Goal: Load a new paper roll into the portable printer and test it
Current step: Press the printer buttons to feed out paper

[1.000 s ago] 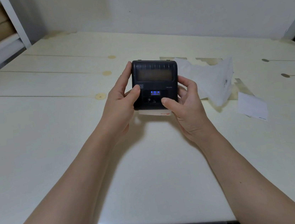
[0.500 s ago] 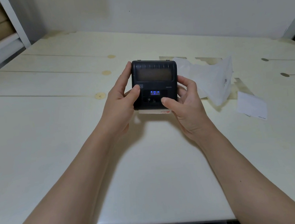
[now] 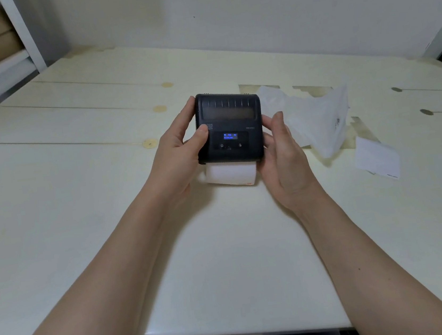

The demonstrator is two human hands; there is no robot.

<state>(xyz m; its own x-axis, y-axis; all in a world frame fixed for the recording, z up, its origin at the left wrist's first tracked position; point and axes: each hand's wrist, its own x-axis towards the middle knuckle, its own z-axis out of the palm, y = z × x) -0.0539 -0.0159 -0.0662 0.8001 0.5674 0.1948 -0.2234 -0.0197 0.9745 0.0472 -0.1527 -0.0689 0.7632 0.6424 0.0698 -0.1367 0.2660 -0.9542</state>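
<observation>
left hand (image 3: 177,158) grip clamped on black boxy plastic printer (image 3: 228,127) | right hand (image 3: 285,154) likewise | white paper strip (image 3: 230,174) protrudes from near edge | above pale surface (image 3: 226,264)

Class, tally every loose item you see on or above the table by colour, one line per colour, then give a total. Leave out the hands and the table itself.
Black: 1, the printer
White: 3, the paper strip feeding out of the printer, the crumpled plastic bag, the paper slip
Total: 4
</observation>
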